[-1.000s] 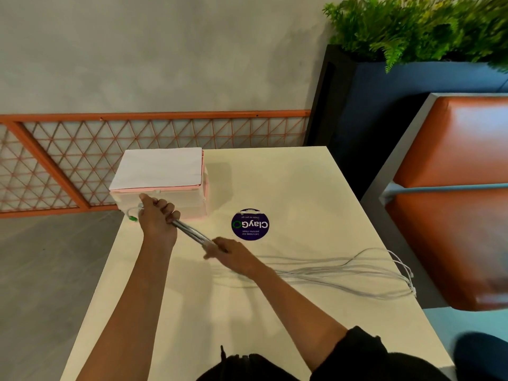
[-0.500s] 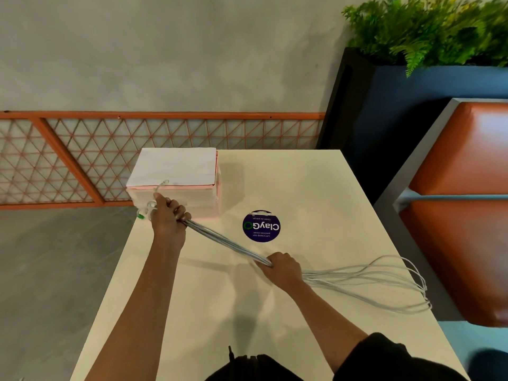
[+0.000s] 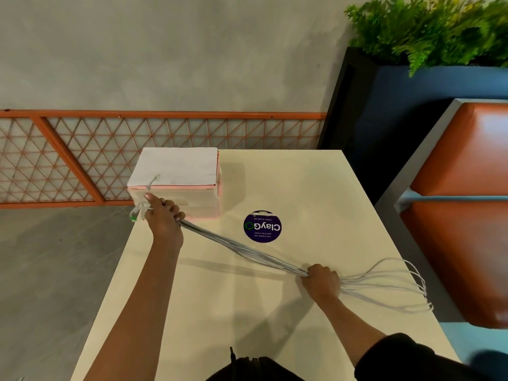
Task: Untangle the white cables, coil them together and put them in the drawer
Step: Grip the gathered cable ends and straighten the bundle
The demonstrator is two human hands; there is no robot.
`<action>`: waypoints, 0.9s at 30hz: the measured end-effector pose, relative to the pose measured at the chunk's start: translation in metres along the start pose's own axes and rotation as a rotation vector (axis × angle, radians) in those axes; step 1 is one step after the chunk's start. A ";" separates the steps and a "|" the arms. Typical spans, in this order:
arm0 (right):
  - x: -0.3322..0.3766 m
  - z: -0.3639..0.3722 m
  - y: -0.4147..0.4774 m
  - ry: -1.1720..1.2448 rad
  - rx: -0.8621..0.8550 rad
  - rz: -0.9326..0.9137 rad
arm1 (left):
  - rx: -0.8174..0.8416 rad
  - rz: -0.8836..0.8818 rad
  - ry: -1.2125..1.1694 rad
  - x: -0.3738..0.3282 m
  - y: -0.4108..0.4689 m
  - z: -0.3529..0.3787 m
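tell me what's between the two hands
In the head view, the bundle of white cables stretches from the left hand to the right hand, over bare table; the purple sticker sits beyond it.

Head camera, looking forward-down over table (image 3: 247,312).

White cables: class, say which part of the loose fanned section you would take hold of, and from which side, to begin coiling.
Probably the looped tips, from above: the fanned white cables turn back there, close together, low over the table near its right edge. The left hand and right hand grip the taut stretch.
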State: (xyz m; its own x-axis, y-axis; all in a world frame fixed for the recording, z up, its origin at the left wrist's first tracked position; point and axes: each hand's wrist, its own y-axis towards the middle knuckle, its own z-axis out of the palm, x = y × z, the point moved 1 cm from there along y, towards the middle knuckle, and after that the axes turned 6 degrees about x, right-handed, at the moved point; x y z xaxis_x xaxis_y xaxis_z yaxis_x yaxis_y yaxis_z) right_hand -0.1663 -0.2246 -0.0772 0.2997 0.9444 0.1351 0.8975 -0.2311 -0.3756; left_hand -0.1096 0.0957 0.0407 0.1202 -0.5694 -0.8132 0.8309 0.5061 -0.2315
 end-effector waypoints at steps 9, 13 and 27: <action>0.011 -0.013 0.022 -0.168 0.281 0.020 | 0.037 -0.009 0.070 0.014 -0.009 0.007; 0.072 -0.050 0.026 -0.006 0.490 -0.380 | 0.105 0.007 0.066 0.020 -0.019 0.022; 0.173 -0.087 -0.031 0.744 0.684 -0.856 | 0.274 -0.129 -0.152 0.004 -0.003 0.018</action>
State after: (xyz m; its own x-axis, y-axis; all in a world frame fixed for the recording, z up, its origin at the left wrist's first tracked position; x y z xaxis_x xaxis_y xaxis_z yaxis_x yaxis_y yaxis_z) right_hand -0.1140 -0.0740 0.0371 0.0255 0.3288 0.9441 0.6133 0.7406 -0.2745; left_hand -0.1014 0.0801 0.0475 0.0672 -0.7178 -0.6930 0.9572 0.2423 -0.1581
